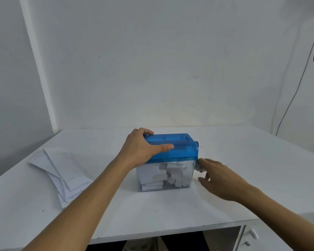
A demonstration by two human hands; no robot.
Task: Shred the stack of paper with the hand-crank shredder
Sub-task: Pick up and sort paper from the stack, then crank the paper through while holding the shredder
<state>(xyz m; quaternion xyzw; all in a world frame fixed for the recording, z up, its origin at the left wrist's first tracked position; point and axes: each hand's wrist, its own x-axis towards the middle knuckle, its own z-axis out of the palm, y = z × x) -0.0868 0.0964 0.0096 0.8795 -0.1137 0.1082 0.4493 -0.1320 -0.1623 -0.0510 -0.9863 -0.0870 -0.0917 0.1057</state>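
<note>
The hand-crank shredder [177,148] is sitting mid-table, its smooth translucent blue plastic top capping a boxy clear bin [189,175] that is holding flat white paper strips [161,176]. The left hand [139,147] is gripping the blue top, fingers curling over its far edge and thumb lying along the near face. The right hand [221,178] is pinching the small pale crank handle [199,167] at the right side. The stack of paper [65,171], fanned and faintly printed but unreadable, is lying to the left on the matte white table [170,211].
</note>
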